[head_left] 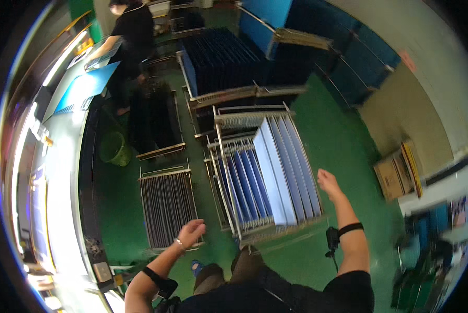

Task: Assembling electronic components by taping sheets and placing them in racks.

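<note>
A metal rack [225,198] stands in front of me, with several thin blue-white panels [276,169] set upright in its slots. Just right of this rack my right hand [327,182] hangs in the air, its fingers curled in and nothing visible in them. My left hand [192,232] is over the near right corner of a lower rack [169,208] filled with dark upright slats. Its fingers are stretched out, and I see nothing in its grasp. Whether the left hand touches that lower rack I cannot tell.
Larger racks [221,96] of dark panels stand beyond. Left runs a brightly lit workbench [62,172] with a blue sheet [88,86]; a person [135,31] works at its far end. A green bin [115,148] sits beside the bench. Cardboard [393,177] leans at right.
</note>
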`<state>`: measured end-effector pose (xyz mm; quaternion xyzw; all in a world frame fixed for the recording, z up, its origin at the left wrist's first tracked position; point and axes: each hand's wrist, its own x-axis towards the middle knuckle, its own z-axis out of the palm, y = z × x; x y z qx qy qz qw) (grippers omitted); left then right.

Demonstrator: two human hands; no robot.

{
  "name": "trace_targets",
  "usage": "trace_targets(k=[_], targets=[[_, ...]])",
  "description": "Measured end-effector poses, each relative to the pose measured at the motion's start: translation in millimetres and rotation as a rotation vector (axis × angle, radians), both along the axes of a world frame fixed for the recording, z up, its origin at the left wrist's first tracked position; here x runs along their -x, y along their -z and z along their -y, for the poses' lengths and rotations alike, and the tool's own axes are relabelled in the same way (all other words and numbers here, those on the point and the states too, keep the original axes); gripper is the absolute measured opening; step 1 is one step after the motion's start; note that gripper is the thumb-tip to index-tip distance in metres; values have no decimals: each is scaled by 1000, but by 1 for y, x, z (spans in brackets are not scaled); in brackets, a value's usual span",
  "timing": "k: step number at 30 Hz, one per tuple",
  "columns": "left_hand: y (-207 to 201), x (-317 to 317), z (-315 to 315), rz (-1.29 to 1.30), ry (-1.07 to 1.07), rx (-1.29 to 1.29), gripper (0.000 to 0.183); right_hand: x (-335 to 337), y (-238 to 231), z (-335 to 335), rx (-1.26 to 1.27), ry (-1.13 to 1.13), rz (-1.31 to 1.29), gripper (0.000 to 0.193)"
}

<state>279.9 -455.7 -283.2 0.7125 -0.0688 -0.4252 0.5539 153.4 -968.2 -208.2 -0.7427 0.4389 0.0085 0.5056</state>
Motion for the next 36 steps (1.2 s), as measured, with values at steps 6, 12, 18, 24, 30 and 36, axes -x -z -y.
trace_targets(k=[6,12,18,24,30,36], targets=[[26,-14,153,-451,-323,198,52,-28,120,110,-169,110,66,59],[27,-35,201,-552,-823,153,44,-97,94,102,-625,262,175,50],[57,-45,189,-450,-888,-122,37,-105,68,53,-779,343,188,38],[37,-57,63,33,-611,-588,15,-106,13,-81,-805,223,245,35],[55,-80,-103,452,-763,-624,23,-154,22,-214,-885,152,186,20],[67,-115,-225,61,-1187,-253,31,-206,77,-336,-884,127,71,18]])
